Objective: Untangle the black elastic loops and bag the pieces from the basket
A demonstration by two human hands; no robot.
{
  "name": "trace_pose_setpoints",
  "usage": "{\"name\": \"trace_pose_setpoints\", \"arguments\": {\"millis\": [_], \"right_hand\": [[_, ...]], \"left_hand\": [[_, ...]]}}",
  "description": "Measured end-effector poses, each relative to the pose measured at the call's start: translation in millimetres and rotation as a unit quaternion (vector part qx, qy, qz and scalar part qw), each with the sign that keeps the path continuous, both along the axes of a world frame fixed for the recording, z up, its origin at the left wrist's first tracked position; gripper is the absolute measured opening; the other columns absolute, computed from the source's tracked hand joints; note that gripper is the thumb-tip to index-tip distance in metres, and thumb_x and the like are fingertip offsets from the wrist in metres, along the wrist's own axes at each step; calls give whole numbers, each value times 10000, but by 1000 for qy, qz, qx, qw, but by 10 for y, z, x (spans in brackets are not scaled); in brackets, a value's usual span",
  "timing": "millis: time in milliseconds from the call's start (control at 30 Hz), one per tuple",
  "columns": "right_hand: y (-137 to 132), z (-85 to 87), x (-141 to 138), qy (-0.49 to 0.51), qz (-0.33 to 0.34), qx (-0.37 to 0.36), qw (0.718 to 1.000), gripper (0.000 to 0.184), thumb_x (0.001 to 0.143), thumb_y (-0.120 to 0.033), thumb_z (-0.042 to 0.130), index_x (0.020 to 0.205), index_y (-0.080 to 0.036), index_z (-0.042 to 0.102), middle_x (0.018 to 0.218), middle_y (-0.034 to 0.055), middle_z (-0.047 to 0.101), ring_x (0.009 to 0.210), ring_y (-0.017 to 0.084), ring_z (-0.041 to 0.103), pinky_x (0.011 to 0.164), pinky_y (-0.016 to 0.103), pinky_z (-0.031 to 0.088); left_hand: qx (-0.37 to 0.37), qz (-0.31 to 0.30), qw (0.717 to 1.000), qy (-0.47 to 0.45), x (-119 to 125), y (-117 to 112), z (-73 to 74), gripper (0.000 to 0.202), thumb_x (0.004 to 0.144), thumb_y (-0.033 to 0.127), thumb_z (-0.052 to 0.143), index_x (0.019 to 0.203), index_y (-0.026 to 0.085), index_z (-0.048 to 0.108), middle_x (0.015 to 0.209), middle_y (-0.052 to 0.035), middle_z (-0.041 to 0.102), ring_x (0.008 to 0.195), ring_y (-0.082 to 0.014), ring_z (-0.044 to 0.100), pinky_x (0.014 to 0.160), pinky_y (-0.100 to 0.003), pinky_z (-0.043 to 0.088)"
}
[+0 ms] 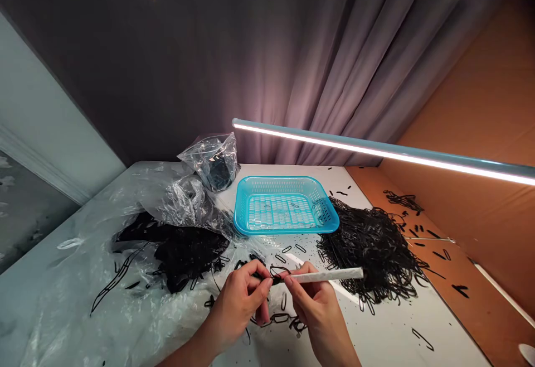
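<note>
My left hand is closed in a pinch on a thin black elastic loop near the front of the white table. My right hand grips a white stick that lies level and points right; its left end meets the loop between my fingertips. More black loops lie scattered on the table just under both hands. A big heap of black loops sits to the right of my hands.
A turquoise plastic basket stands behind my hands. Clear plastic bags with more black loops spread over the left side. A lit lamp bar crosses above. Brown cardboard borders the right side.
</note>
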State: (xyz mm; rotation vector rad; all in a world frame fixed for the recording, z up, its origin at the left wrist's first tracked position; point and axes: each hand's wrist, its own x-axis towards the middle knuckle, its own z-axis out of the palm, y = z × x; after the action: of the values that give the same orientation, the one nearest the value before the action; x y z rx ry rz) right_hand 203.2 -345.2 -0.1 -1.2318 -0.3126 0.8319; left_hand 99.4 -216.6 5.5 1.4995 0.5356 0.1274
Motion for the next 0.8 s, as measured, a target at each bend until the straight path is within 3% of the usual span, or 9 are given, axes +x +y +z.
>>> {"name": "trace_pose_setpoints", "arguments": {"millis": [167,333,467,633,733,800], "right_hand": [[9,-22,-19,-46,-26,-18,998,333,786,-436,766,714,-177,569,549,-67,401,460,67,255,419,231,162],[23,-6,-77,-83,-36,-45,995,319,817,-465,721,734,-180,603,583,-40,453,489,97,314,449,247,217],[52,1,-134,-124,-59,-61,989,312,834,-458,702,729,-178,611,636,-23,480,545,114,370,483,250,250],[95,-29,-154,-127,-60,-50,989,338,840,-450,691,689,-182,551,621,-39,436,563,115,358,494,241,266],[103,-64,-137,-114,-50,-38,992,323,847,-435,690,715,-176,549,624,-48,410,566,108,332,495,235,262],[104,-94,-123,-89,-55,-26,994,319,839,-435,699,725,-169,563,610,-53,397,535,95,300,465,232,229]], "left_hand": [[59,36,997,-30,-18,10,-26,169,809,299,715,804,173,603,748,1,607,660,-131,565,605,-233,426],[1,77,997,-31,-10,-26,3,188,788,229,724,863,206,552,797,-1,643,728,-155,576,627,-246,437],[65,109,991,-44,-44,-48,54,263,786,228,745,969,234,555,762,14,675,762,-165,592,709,-265,424],[25,103,990,-88,-64,-18,24,225,804,279,735,996,228,628,813,-5,655,809,-179,595,756,-274,436],[11,66,993,-99,-44,19,-16,91,867,276,654,901,198,685,887,-34,634,852,-183,574,770,-274,427],[11,51,993,-105,-36,32,-28,136,899,290,622,831,185,676,865,-30,613,831,-168,550,768,-268,411]]}}
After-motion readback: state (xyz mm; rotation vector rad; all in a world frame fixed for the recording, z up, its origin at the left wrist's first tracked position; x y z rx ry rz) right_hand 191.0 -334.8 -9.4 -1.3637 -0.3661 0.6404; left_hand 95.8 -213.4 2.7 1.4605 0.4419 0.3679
